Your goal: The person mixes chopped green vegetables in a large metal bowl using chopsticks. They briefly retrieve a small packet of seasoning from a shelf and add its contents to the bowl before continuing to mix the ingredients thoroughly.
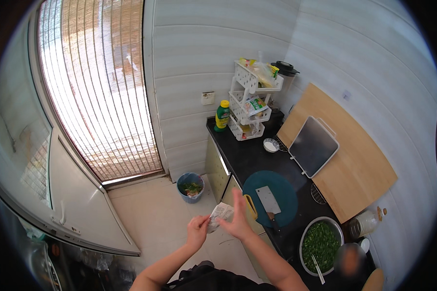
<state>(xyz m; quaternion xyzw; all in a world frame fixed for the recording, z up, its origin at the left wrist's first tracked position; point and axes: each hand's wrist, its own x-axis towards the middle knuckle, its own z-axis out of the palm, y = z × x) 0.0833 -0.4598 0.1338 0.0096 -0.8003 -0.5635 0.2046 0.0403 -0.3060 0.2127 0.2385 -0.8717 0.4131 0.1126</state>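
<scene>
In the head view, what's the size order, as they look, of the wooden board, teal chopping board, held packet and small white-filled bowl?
1. Wooden board
2. Teal chopping board
3. Held packet, partly hidden
4. Small white-filled bowl

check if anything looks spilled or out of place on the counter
No spill shows on the counter. Slightly odd: the cleaver lies with its handle jutting past the round cutting board.

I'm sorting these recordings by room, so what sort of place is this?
Most likely a home kitchen: a cleaver lies on a round cutting board, a metal bowl holds chopped greens, and a tiered white rack of packets stands on the black counter.
</scene>
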